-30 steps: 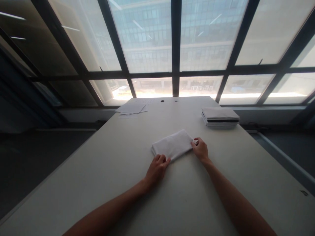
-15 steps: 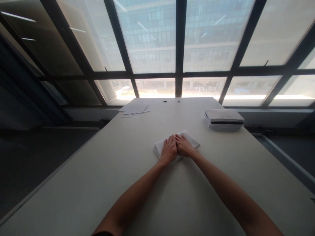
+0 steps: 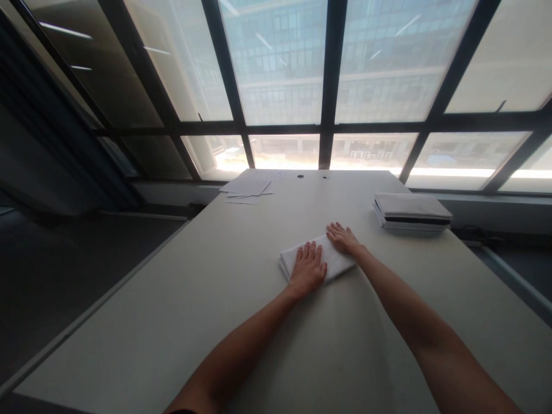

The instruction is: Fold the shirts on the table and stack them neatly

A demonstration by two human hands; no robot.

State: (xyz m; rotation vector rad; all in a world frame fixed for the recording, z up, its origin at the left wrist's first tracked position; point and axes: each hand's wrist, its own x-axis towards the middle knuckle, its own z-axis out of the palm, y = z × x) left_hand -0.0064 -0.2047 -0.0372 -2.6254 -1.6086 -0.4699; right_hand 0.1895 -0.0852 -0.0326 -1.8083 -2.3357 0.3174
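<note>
A folded white cloth (image 3: 334,261) lies flat on the white table, turned at a slant to me. On its left part rests my left hand (image 3: 309,269), palm down with the fingers spread. My right hand (image 3: 344,238) lies flat on the far right part, fingers stretched out past the cloth's far edge. Neither hand grips anything. The palms hide some of the cloth's surface.
A stack of folded cloths (image 3: 411,211), white with a dark layer, sits at the table's right edge. Loose paper sheets (image 3: 245,187) lie at the far left. Two small round holes are near the far end of the table (image 3: 207,270), before tall windows.
My hands were side by side at the middle of the cloth. Now the right hand has slid right, apart from the left. The view has shifted slightly left.
</note>
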